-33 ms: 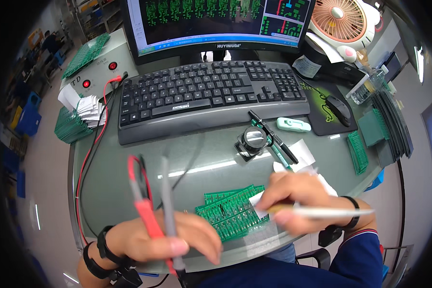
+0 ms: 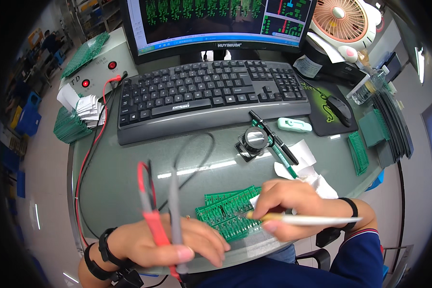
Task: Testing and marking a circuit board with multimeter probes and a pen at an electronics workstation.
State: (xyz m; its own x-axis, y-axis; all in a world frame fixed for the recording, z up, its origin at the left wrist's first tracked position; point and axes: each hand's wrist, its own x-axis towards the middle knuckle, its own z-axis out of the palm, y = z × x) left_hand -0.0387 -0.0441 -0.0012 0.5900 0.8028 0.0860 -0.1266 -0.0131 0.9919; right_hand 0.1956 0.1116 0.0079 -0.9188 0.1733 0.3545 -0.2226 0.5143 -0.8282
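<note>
Two test probes, one red [image 2: 154, 226] and one grey [image 2: 175, 211], are gripped between the thumb and fingers of my left hand [image 2: 187, 242]. Their upper ends stick up over the desk, and its fingertips rest by the near edge of a green circuit board panel [image 2: 225, 218]. My right hand [image 2: 290, 204] pinches a slim white-and-yellow stick-like tool [image 2: 317, 220]. The tool's thin end points at the panel's right part; whether it touches I cannot tell. A scrap of white paper [image 2: 255, 200] shows beside the right fingers. Another green board [image 2: 216, 196] lies partly under the panel.
Beyond the boards are a magnifier loupe [image 2: 254, 140], a black marker [image 2: 285, 151], a mint-green cutter [image 2: 294, 125] and crumpled paper [image 2: 321, 185]. A keyboard [image 2: 197, 96] and monitor [image 2: 221, 45] stand farther back. Red and black leads run from a grey box [image 2: 98, 72] at left.
My left hand and its probes have shifted slightly right. The right hand has moved a little left, bringing the tool's thin end over the panel.
</note>
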